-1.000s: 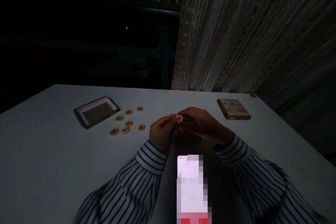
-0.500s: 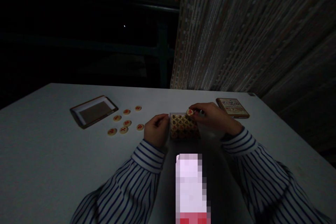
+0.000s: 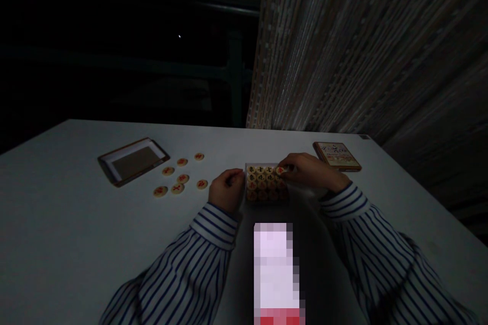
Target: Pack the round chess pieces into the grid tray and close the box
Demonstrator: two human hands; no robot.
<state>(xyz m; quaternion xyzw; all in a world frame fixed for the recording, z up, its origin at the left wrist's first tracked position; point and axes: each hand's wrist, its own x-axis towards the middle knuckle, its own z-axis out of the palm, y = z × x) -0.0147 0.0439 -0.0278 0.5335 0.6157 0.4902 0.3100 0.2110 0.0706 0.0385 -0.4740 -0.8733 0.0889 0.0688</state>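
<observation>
A small clear box (image 3: 266, 183) packed with round wooden game discs sits on the white table (image 3: 76, 244) in front of me. My left hand (image 3: 224, 192) is curled against the box's left side, steadying it. Over the box's far right corner, my right hand (image 3: 309, 170) pinches a red-marked disc (image 3: 280, 169) and presses it down among the others. Several loose red-marked discs (image 3: 179, 179) lie on the table to the left of the box.
A flat brown tray or lid (image 3: 132, 160) lies at the far left. A printed box lid (image 3: 337, 155) rests at the far right near the table edge. A stack of ribbed panels (image 3: 343, 45) rises behind the table. The background is dark.
The red-marked disc went from between both hands above the box to my right hand alone, then down onto the box's far right corner. My left hand dropped to the box's side.
</observation>
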